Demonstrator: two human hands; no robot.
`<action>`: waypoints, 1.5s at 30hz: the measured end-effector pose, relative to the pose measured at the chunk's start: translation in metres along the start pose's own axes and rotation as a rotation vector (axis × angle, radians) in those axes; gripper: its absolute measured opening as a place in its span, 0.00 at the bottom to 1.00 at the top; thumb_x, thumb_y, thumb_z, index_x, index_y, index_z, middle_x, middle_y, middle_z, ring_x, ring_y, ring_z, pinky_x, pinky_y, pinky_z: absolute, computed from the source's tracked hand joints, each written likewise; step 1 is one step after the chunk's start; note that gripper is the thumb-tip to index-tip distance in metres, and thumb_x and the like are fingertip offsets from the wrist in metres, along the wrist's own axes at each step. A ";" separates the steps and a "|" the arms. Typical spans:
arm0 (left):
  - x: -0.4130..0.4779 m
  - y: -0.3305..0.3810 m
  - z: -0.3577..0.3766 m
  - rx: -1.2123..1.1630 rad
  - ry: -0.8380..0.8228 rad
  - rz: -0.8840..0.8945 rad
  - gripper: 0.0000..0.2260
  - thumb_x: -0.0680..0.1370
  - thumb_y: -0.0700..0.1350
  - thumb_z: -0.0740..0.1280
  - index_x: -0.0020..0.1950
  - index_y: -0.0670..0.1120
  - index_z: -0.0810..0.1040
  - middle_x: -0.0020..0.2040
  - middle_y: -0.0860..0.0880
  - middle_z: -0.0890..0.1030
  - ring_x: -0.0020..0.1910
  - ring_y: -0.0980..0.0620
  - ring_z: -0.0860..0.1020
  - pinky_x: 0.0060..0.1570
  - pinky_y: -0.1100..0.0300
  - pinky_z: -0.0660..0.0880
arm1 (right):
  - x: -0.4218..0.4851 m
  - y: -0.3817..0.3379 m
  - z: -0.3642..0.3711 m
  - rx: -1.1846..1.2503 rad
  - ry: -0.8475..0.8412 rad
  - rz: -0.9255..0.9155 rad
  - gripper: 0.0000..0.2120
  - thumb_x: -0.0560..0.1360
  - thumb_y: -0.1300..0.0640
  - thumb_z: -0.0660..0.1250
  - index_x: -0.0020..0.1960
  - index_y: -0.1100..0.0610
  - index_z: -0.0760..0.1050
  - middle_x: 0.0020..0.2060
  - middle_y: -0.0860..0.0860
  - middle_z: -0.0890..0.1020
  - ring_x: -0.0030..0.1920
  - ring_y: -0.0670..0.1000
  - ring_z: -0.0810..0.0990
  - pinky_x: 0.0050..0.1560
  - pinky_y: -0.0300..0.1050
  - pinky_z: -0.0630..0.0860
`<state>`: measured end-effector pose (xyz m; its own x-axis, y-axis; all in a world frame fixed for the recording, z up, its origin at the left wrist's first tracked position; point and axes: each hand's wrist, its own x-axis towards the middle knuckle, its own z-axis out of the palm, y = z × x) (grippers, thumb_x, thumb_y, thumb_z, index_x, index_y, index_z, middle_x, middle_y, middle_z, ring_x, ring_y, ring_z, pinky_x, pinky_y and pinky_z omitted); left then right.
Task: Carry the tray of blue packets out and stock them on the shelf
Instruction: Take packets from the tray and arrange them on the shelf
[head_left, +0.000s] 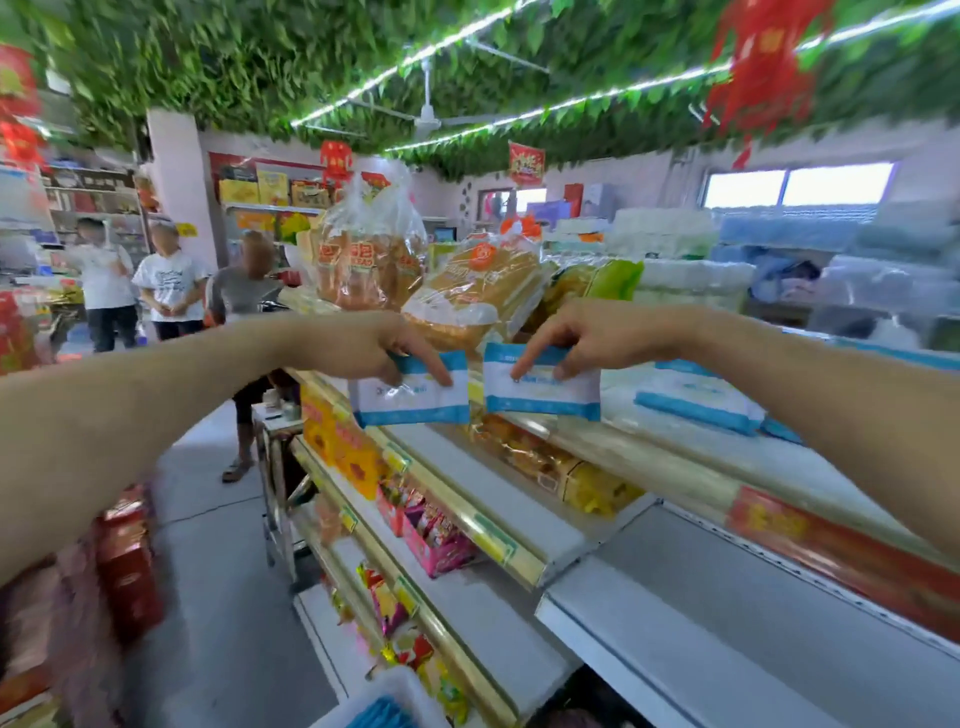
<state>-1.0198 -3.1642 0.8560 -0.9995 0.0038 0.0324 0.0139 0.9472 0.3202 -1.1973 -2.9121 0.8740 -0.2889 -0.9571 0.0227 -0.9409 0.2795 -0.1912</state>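
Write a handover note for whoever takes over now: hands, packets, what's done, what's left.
Left hand pinches one blue packet. Right hand pinches a second packet. Both are held at the front of the top shelf.
Done: stocked packets already lie on that shelf, to the right.
Left: set these two down, then stock the rest from the tray below.

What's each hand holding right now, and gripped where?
The left hand pinches one blue packet by its top edge, fingers down the front. The right hand pinches a second blue packet the same way, by its top edge.
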 end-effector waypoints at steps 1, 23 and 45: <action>0.013 0.014 -0.006 0.005 -0.002 0.040 0.24 0.82 0.31 0.62 0.63 0.59 0.84 0.57 0.63 0.78 0.41 0.68 0.78 0.39 0.71 0.73 | -0.014 0.007 -0.011 -0.004 0.013 0.026 0.19 0.79 0.61 0.70 0.58 0.36 0.83 0.45 0.57 0.75 0.41 0.52 0.71 0.45 0.46 0.68; 0.173 0.141 0.017 -0.080 -0.144 0.439 0.24 0.81 0.33 0.64 0.61 0.62 0.84 0.61 0.62 0.79 0.50 0.62 0.81 0.48 0.65 0.79 | -0.217 0.126 -0.013 0.076 0.152 0.600 0.23 0.77 0.64 0.70 0.58 0.35 0.82 0.62 0.41 0.73 0.59 0.45 0.73 0.63 0.50 0.71; 0.304 0.361 0.029 -0.079 -0.106 0.849 0.24 0.80 0.32 0.66 0.63 0.62 0.83 0.69 0.57 0.76 0.62 0.51 0.79 0.62 0.46 0.79 | -0.370 0.146 -0.034 0.048 0.359 0.702 0.19 0.79 0.58 0.71 0.58 0.33 0.80 0.57 0.33 0.78 0.55 0.36 0.77 0.52 0.35 0.72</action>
<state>-1.3198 -2.8117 0.9543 -0.6473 0.7348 0.2029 0.7562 0.5853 0.2926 -1.2335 -2.5142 0.8711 -0.8594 -0.4727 0.1951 -0.5113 0.7975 -0.3203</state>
